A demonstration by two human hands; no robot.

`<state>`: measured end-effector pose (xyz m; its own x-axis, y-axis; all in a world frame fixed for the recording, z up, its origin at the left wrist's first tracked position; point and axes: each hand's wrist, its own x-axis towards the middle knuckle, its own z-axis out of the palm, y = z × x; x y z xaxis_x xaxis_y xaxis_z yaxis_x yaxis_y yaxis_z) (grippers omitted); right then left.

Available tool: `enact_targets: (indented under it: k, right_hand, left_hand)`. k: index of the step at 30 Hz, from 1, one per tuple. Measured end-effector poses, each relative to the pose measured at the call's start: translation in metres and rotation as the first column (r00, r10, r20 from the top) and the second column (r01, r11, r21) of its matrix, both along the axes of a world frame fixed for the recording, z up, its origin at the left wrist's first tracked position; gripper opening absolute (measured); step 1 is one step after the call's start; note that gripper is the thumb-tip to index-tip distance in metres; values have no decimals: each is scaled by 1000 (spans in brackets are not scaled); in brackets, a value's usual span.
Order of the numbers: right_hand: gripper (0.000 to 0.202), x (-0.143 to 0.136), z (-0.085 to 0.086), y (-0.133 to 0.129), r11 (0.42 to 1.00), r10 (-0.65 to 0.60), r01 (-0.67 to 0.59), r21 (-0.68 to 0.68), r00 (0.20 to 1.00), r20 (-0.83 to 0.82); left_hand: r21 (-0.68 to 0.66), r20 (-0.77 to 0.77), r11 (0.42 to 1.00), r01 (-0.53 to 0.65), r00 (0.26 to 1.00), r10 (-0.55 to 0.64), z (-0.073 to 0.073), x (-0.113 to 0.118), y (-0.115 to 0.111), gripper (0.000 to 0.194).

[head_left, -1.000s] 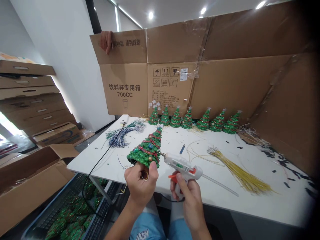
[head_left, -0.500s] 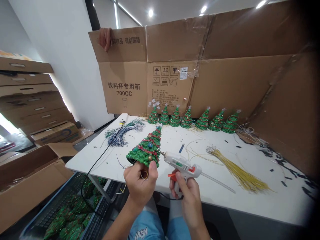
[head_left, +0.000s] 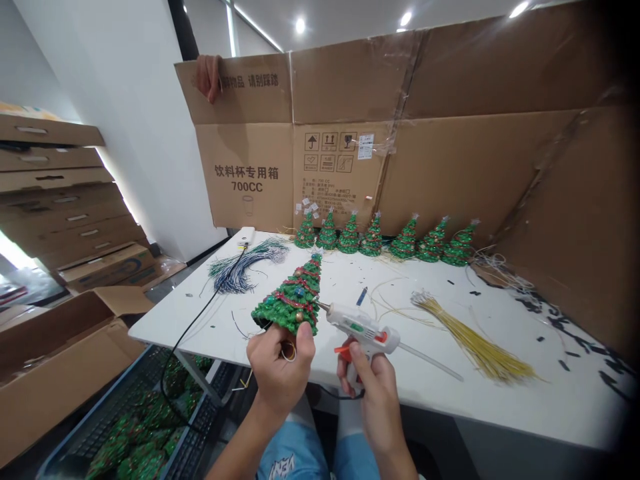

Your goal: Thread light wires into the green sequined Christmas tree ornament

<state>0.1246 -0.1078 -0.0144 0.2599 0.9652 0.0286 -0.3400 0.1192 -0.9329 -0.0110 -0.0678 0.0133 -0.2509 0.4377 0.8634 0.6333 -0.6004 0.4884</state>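
Two items are held: the left hand (head_left: 280, 367) pinches a small Christmas tree (head_left: 287, 300) by its base, tilted above a white table (head_left: 165, 317); the right hand (head_left: 374, 383) wraps around a glue gun (head_left: 356, 325), nozzle at the tree's side. Compared with a second ago, neither grip has changed. Seven similar trees (head_left: 373, 238) still stand behind, against cardboard (head_left: 450, 160).

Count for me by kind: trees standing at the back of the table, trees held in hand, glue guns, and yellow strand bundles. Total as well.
Standing trees: 7
Held tree, in the left hand: 1
Glue gun, in the right hand: 1
Yellow strand bundle: 1
Total: 10
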Motion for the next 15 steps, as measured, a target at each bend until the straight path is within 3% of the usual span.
enact_targets:
  k: [15]
  right_hand:
    - [41, 5, -16, 4, 999, 30, -31, 15, 999, 45]
  left_hand:
    - [-29, 3, 1000, 6, 1000, -6, 0, 1, -1, 39]
